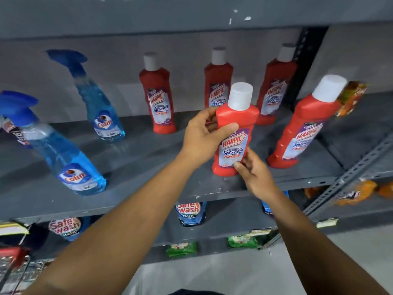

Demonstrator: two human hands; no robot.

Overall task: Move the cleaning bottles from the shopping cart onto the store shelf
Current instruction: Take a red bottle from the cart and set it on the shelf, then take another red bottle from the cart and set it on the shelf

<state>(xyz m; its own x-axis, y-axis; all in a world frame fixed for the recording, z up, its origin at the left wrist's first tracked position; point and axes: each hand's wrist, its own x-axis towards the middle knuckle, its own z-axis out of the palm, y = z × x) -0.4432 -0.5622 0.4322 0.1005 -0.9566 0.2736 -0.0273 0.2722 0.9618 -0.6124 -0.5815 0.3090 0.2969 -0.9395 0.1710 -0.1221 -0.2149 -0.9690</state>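
Left hand [204, 135] wraps the upper body of a red bottle [235, 133], thumb across the front above the label and fingers behind; right hand [256, 175] pinches the bottle's lower right edge with its fingertips. The bottle stands upright at the front of the grey shelf [148, 188], white cap up. Behind it, three like bottles [158, 96] stand in a row near the back; a fourth [304, 126] stands just to its right. Two blue spray bottles [68, 158] occupy the shelf's left side. Detergent pouches [190, 211] sit on the shelf below. Wire cart [14, 271], bottom-left corner.
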